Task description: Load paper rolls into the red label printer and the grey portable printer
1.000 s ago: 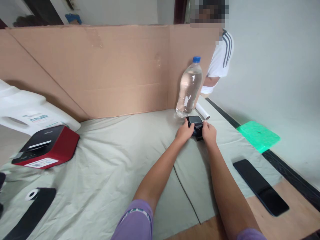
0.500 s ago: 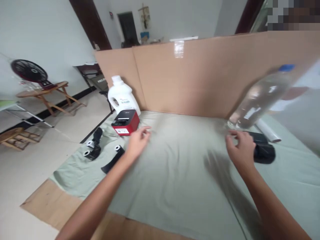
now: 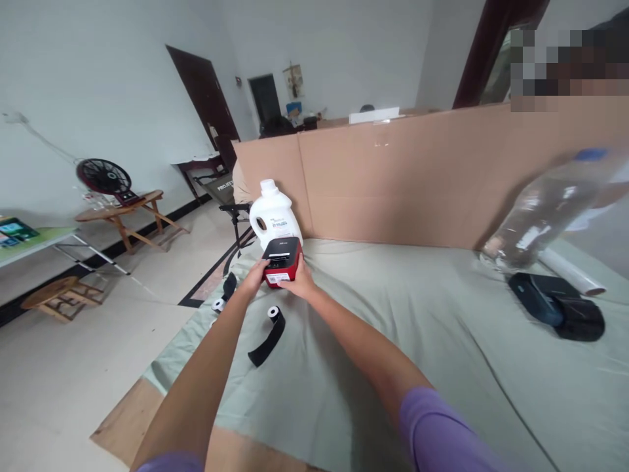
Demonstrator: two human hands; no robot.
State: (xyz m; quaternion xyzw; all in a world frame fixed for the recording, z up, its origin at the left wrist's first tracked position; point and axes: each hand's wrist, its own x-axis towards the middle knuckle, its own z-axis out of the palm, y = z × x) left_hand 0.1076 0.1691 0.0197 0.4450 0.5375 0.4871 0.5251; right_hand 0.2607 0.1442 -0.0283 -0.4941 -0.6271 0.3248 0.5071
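Between my two hands is a small red and black receipt printer point(image 3: 282, 259) with a white label on its front. My left hand point(image 3: 254, 278) grips its left side, and my right hand point(image 3: 301, 280) wraps its right side and front corner. Right behind the printer stands a white jug point(image 3: 276, 213) with a handle. Nearer to me on the cloth lies a small roll point(image 3: 272, 313) with a black strip trailing from it. Another roll point(image 3: 219, 305) with black strip lies further left, partly hidden by my left forearm.
A tall cardboard panel point(image 3: 393, 190) stands along the back of the green cloth point(image 3: 393, 314). On the right are a large clear bottle point(image 3: 533, 216) with a blue cap, a dark device point(image 3: 540, 298) and a white tube point(image 3: 572, 270). A person's blurred-out head shows at upper right.
My right hand has crossed from the right side, near the dark device, to the printer. My left hand has come onto the printer too. The view has shifted left.
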